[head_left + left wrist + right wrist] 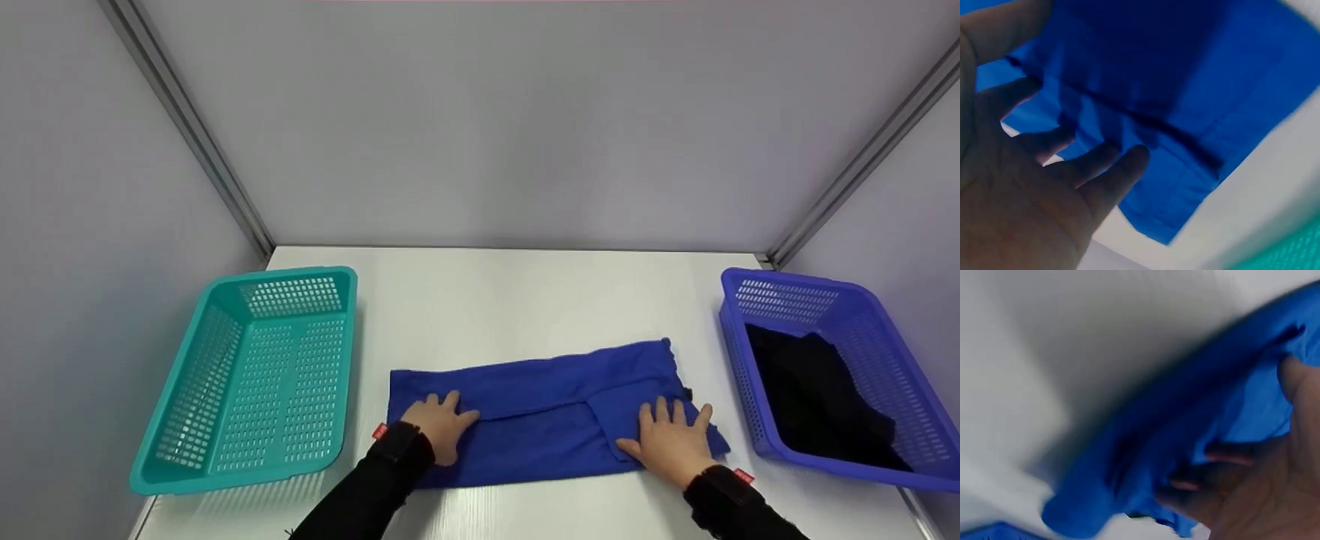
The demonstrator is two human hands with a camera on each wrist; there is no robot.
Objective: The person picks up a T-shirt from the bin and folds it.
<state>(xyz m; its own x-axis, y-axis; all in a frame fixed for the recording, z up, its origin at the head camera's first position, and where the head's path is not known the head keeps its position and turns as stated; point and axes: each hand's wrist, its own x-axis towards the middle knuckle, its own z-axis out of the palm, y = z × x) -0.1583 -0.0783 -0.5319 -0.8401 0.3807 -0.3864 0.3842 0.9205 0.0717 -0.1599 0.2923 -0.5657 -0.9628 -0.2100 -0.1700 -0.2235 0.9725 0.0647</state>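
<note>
A folded blue garment [532, 439] lies in a long strip across the white table, with a seam or fold line along its length and a flap folded over near its right end. On its left part rests my left hand [441, 427], fingers spread. My right hand [670, 442] lies over the flap at the right end, its fingers also spread. In the left wrist view, the straight fingers [1120, 174] are over the blue cloth [1185, 107]. The right wrist view is blurred; the cloth [1145, 450] looks bunched beside the right hand [1264, 489].
A teal basket [347, 375] stands on the left of the table [487, 300]. To the right, a blue-purple basket [739, 375] holds black cloth [817, 397]. Grey panels [517, 127] enclose the back and sides.
</note>
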